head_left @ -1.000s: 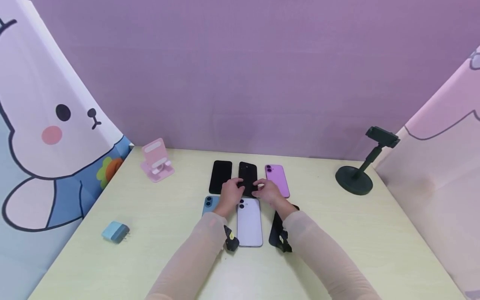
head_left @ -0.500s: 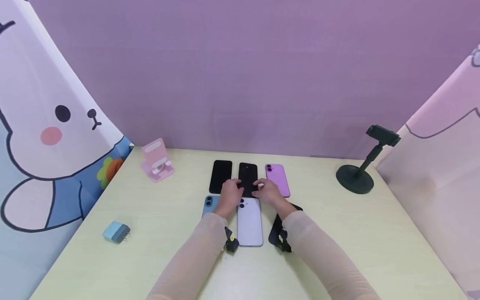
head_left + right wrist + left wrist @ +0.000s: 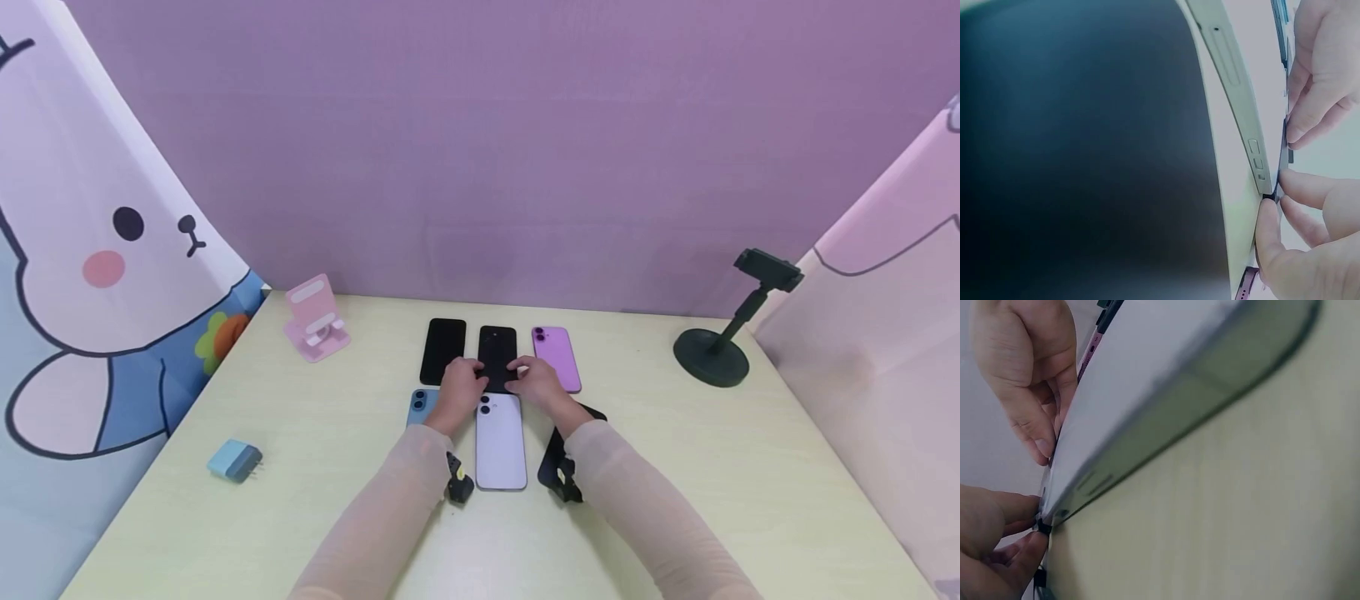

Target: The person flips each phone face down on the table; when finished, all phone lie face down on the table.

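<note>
In the head view a black phone lies at the middle of the back row, camera end away from me. My left hand grips its left edge near the lower end, and my right hand grips the right edge opposite. Thumb and fingertips close on the phone's corner in the left wrist view. From the right wrist, the thumb and fingers also meet at a corner. Just below lies a pale lavender phone, back up. A dark phone sits tilted, partly hidden under my right forearm.
Flanking the black phone are another black-faced phone and a purple phone. A blue phone is partly covered by my left arm. Farther out stand a pink phone stand, a blue charger plug and a dark stand.
Both hands keep their hold at the black phone's sides. The phone has shifted very slightly toward me, while the rest of the layout stays the same.
</note>
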Demonstrator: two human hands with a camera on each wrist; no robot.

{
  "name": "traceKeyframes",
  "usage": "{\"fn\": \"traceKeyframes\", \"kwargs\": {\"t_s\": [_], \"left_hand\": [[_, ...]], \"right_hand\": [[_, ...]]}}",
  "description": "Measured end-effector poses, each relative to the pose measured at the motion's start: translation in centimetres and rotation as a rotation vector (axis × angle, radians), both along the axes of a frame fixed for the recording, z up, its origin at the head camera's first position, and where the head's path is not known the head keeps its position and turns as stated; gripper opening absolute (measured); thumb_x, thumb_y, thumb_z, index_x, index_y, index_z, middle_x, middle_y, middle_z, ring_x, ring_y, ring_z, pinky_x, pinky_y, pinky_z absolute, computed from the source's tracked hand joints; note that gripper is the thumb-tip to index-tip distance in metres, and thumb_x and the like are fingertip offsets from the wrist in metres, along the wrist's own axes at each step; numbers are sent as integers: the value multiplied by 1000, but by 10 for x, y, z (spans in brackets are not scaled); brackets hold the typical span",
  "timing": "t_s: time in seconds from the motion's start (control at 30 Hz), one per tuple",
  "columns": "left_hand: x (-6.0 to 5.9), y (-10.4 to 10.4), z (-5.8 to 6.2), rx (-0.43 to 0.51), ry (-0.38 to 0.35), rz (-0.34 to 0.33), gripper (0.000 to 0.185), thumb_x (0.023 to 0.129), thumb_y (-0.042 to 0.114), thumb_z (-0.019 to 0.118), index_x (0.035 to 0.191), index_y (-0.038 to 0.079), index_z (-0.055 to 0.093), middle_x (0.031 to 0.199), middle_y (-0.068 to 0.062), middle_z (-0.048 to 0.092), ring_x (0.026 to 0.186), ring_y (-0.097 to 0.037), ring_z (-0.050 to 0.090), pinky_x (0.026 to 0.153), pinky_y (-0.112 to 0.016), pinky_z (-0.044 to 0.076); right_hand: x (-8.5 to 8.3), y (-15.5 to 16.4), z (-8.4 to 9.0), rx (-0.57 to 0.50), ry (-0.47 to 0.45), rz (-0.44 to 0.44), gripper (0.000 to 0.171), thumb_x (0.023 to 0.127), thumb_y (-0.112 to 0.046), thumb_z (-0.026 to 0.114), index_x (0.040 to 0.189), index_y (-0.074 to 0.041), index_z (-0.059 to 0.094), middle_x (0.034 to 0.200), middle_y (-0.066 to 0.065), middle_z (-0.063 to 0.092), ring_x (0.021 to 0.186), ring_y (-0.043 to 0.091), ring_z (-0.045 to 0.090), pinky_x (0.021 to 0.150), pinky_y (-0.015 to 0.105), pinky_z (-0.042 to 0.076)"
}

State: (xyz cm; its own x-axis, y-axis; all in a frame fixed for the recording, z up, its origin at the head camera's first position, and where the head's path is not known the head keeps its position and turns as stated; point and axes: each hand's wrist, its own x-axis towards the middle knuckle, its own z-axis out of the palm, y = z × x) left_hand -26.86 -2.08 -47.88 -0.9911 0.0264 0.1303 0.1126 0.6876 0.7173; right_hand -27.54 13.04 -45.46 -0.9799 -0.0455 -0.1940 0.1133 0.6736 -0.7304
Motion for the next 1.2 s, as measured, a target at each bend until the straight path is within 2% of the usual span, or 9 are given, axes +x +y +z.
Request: {"fn": "traceKeyframes", "kwargs": {"t_s": [0.53,0.7,0.83,0.97,1.2], "left_hand": [[0,0,3,-3,-30,-17,25,89,3,70,112,-7,68,110,-21,63,109,-32,60,91,-39,50],[1,-6,9,-22,-15,-49,25,88,4,71,112,-6,69,106,-18,65,99,-28,63,84,-38,52],[0,-24,16,-38,37,-72,27,88,5,72,113,-3,70,99,-15,63,90,-24,61,79,-37,52],[-3,-47,16,-29,83,-75,28,89,7,71,114,-3,69,96,-14,62,88,-24,59,79,-37,51],[-4,-86,13,32,38,11,29,89,6,70,116,-5,66,100,-18,62,91,-29,59,81,-43,50]], "right_hand": [[-2,0,0,-6,-13,-5,32,87,-8,73,118,-7,66,110,16,62,94,26,58,79,37,49],[-2,-1,5,9,-9,10,32,88,-8,71,119,-6,66,109,16,62,91,25,59,77,36,50],[-4,-12,12,11,36,31,31,89,-10,71,120,-6,65,108,15,61,90,26,59,76,36,51],[-3,-29,17,-12,68,64,30,90,-13,71,119,-7,66,111,14,61,96,26,59,79,37,51],[-3,-61,19,-12,77,121,32,89,-16,71,120,-6,66,107,13,62,90,24,59,76,35,51]]}}
